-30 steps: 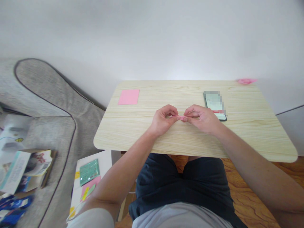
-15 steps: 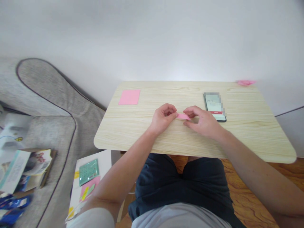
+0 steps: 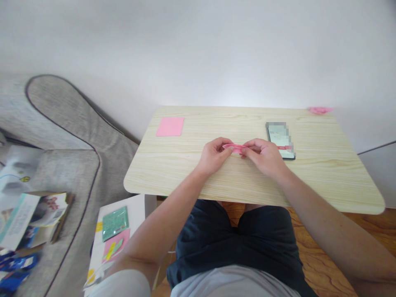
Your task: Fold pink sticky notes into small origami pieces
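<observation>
- Folded pink paper point(image 3: 235, 147) held by both hands, over the middle of the table point(image 3: 324, 177); whether the tabletop is touched by it cannot be told.
- Left end of the paper pinched by the left hand point(image 3: 216, 152), thumb in front, other fingers curled behind.
- Right end pinched by the right hand point(image 3: 260, 153), thumb and fingers closed on it.
- Hands set near each other, tips almost met, only the paper seen between them; fold details too small to be read.
- Flat pink square point(image 3: 170, 126) laid on the table toward the far left corner, well apart from the left hand.
- Phone point(image 3: 281, 141) laid face up just beyond the right hand, screen lit, part of it blurred by blocks.
- Crumpled-looking pink piece point(image 3: 321, 110) placed at the far right edge of the table, near the wall point(image 3: 235, 53); its shape cannot be made out.
- White stand point(image 3: 136, 205) seen below the table's left end; green packet point(image 3: 115, 223) and pink sheet point(image 3: 123, 238) carried on it, yellow and green slips laid on the sheet.
- Left side filled by a grey couch point(image 3: 74, 171); open box point(image 3: 20, 218) and blue packets point(image 3: 18, 264) rested on the seat.
- Dark shorts point(image 3: 235, 243) seen under the near table edge, wooden floor point(image 3: 328, 247) beside them.
</observation>
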### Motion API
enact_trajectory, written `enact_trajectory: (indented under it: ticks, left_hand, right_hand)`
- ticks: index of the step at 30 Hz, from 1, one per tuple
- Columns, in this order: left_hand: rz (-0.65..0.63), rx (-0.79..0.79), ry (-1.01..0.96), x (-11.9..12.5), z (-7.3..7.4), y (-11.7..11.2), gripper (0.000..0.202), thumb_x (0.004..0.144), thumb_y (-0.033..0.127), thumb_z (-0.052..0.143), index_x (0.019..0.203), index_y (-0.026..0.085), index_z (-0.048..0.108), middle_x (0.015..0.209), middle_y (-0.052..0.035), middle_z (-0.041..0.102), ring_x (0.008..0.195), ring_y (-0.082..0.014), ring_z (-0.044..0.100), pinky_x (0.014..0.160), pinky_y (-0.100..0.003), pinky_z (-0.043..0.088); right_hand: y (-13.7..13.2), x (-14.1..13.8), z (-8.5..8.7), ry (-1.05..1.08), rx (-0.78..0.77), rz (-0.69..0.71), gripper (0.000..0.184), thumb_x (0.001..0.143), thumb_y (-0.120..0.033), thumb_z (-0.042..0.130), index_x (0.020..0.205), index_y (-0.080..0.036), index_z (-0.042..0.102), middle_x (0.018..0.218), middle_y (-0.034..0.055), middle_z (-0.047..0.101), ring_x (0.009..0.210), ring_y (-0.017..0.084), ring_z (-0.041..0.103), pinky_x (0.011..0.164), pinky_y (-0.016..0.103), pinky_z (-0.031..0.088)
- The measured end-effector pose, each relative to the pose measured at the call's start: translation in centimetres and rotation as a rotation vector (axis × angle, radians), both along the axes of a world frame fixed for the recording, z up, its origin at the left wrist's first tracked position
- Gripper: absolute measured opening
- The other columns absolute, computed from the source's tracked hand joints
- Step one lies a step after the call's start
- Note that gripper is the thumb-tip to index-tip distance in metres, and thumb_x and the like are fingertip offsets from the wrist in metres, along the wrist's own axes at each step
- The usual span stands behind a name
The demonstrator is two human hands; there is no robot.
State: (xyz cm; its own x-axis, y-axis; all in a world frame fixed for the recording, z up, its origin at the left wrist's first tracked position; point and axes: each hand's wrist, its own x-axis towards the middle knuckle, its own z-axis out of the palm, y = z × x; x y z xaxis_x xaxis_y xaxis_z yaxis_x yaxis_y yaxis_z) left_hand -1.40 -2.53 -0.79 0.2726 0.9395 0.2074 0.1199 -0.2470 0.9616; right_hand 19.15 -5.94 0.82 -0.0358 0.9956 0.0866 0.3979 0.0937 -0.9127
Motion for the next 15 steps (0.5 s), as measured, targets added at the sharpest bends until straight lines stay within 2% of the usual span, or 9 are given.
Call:
enact_trajectory:
  ticks: [7, 10, 12, 15]
  left_hand:
    - [0.048, 0.096, 0.117, 0.4, -0.2, -0.5, 0.016, 0.089, 0.027, 0.066, 0.102, 0.020, 0.070, 0.088, -0.0001, 0.072, 0.073, -0.0110, 0.061, 0.068, -0.025, 0.046]
    - [0.031, 0.140, 0.195, 0.4, -0.2, -0.8, 0.014, 0.091, 0.026, 0.064, 0.103, 0.021, 0.068, 0.086, 0.0014, 0.072, 0.074, -0.0113, 0.062, 0.070, -0.025, 0.047]
    - [0.028, 0.171, 0.243, 0.4, -0.2, -0.9, 0.016, 0.090, 0.024, 0.063, 0.105, 0.022, 0.068, 0.091, 0.0012, 0.074, 0.078, -0.0123, 0.065, 0.073, -0.026, 0.049]
    - [0.025, 0.269, 0.334, 0.3, 0.0, -1.1, 0.025, 0.087, 0.020, 0.064, 0.111, 0.025, 0.069, 0.105, 0.0003, 0.077, 0.091, -0.0159, 0.069, 0.085, -0.030, 0.052]
  right_hand:
    - [-0.3, -0.6, 0.3, -0.065, 0.050, -0.048, 0.021, 0.094, -0.039, 0.063, 0.093, -0.023, 0.077, 0.081, 0.0031, 0.079, 0.076, 0.022, 0.076, 0.071, 0.034, 0.056]
    - [-0.3, -0.7, 0.4, -0.095, 0.057, -0.094, 0.018, 0.091, -0.036, 0.064, 0.091, -0.022, 0.075, 0.078, 0.0024, 0.077, 0.072, 0.020, 0.073, 0.067, 0.033, 0.053]
    - [-0.3, -0.7, 0.5, -0.120, 0.043, -0.119, 0.014, 0.088, -0.034, 0.065, 0.087, -0.022, 0.073, 0.075, 0.0020, 0.077, 0.070, 0.020, 0.072, 0.065, 0.032, 0.051]
    - [-0.1, -0.6, 0.8, -0.144, -0.019, -0.129, 0.010, 0.084, -0.029, 0.064, 0.083, -0.022, 0.071, 0.070, 0.0016, 0.075, 0.065, 0.020, 0.070, 0.063, 0.031, 0.049]
